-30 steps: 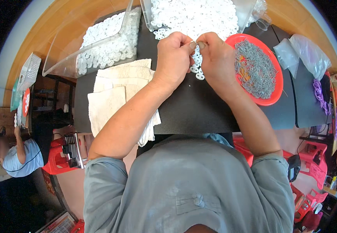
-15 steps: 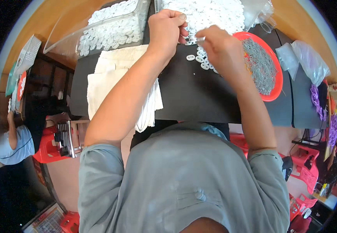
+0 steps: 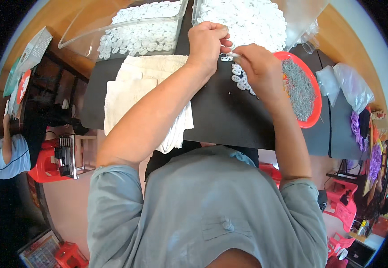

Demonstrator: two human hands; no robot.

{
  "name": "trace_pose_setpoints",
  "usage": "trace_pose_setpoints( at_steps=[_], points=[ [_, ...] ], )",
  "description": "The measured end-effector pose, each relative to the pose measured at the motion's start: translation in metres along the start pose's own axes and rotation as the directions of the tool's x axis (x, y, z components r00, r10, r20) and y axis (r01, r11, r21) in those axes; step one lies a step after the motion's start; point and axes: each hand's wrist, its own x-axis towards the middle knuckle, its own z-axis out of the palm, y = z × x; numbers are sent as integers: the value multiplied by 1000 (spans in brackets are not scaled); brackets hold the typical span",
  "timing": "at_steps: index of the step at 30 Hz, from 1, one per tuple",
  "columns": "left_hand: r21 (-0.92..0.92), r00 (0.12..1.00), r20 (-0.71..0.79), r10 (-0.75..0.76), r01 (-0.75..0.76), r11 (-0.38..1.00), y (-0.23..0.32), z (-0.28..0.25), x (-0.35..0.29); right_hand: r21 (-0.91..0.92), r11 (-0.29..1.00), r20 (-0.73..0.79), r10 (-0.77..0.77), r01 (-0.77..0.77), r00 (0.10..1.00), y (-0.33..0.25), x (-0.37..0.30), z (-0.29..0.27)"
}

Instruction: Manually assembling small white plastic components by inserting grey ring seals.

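My left hand is raised over the far part of the dark table, thumb and fingers pinched together; what lies between them is hidden. Close beside it, my right hand pinches a small white plastic piece at its fingertips, almost touching the left fingers. Below the hands lie several loose white oval pieces with holes. Beyond, a clear tub holds a heap of similar white pieces. To the right of my right forearm sits a red basin filled with thin grey wire-like parts.
A second clear tub of white pieces stands far left, before a folded cream cloth. Clear plastic bags lie at the right. Left, another person works beside a red stool. Pink chairs stand behind at right.
The view has shifted slightly. My right hand has come closer to the left, with the small white piece between them. The oval piece lying left of the loose group is gone from there.
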Motion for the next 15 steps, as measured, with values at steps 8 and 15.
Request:
trace_pose_setpoints(
  at_steps=[8,15],
  points=[
    [-258,984,150,-101,138,956,-8,10,-20,552,803,85,211,-223,974,-17,-1,6],
    [-257,989,136,-55,89,962,4,16,-31,759,354,355,478,-546,803,-18,2,-1]
  ],
)
